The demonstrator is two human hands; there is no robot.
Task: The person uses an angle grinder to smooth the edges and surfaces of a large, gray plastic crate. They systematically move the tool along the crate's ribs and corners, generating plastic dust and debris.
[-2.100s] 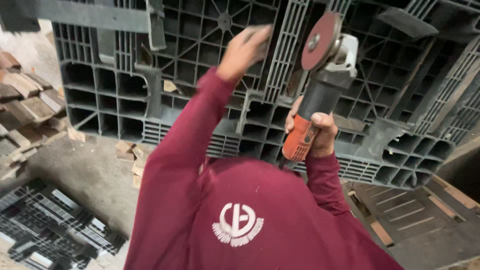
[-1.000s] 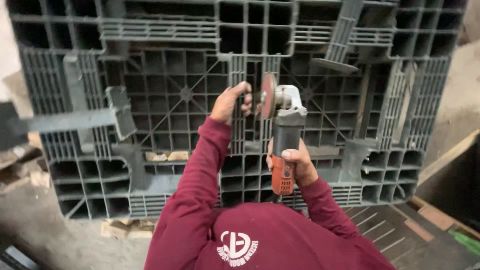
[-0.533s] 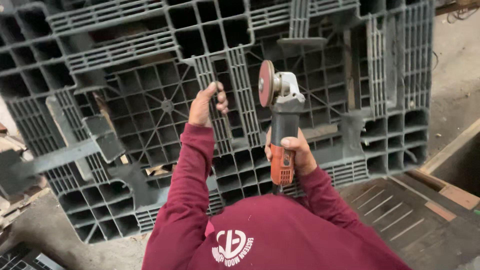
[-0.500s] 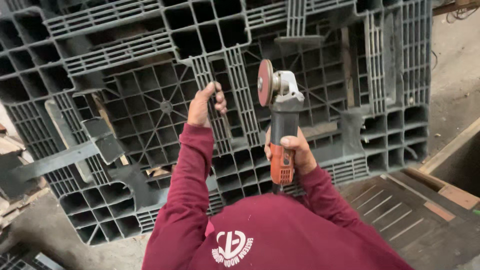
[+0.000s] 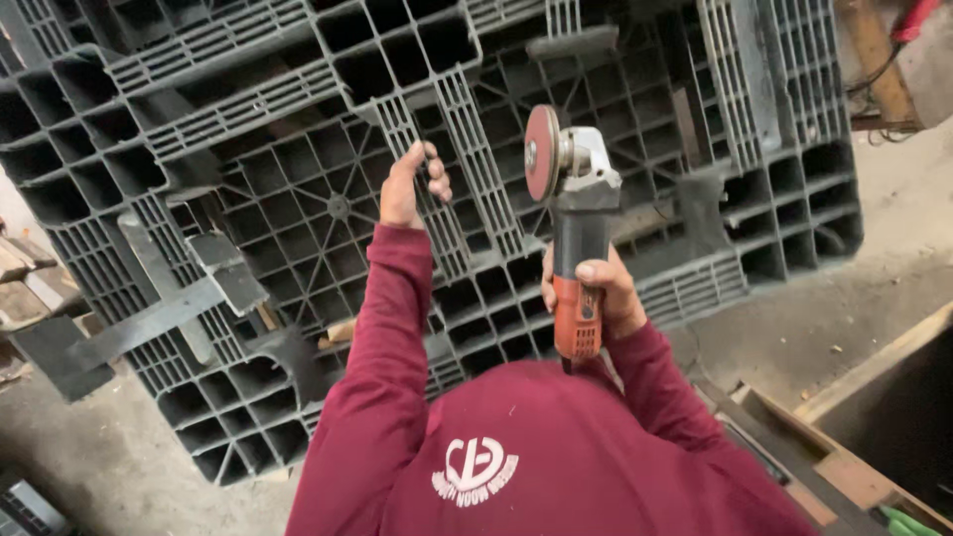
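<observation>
- A rough workshop or scrap yard, not a home or an office.
- A big dark grey plastic pallet (image 5: 328, 189) stands on edge and fills most of the view, with broken ribs and loose strips hanging off it.
- The floor (image 5: 109, 467) is bare, dusty concrete strewn with small chips.
- Worn wooden boards (image 5: 25, 283) lie stacked at the left edge.
- An angle grinder (image 5: 576, 248) with a red disc is in use, a power tool for shop work.
- A raw timber frame (image 5: 874, 377) borders the lower right.

Support was a bare grey concrete floor (image 5: 874, 288), dusty, large dark grey plastic grid pallet (image 5: 298, 199) stood on it, tilted on edge, pale wooden planks (image 5: 25, 278) lay at its left, brown wooden frame (image 5: 874, 417) sat at lower right.
</observation>
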